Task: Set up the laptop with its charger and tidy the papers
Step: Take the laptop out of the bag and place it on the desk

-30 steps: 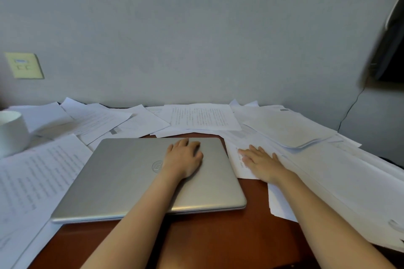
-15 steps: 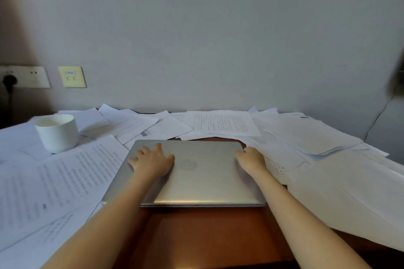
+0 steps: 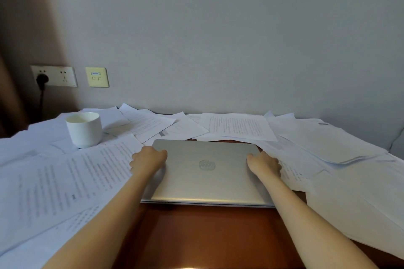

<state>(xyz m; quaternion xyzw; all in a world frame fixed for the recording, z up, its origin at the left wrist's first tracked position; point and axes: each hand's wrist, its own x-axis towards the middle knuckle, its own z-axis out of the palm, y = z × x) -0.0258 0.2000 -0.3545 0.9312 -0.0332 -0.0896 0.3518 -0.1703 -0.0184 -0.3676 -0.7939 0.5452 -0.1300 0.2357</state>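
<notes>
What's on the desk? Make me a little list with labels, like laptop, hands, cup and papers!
laptop: silver, closed, flat on the desk
left hand: grips the laptop's left edge
right hand: grips the laptop's right edge
cup: white, upright, on papers, left of the laptop
papers: scattered around the laptop, untidy
socket: far left, black plug in it

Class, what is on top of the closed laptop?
The left hand grips the laptop at its left edge, the right hand at its right; anything beneath them is covered.
</notes>
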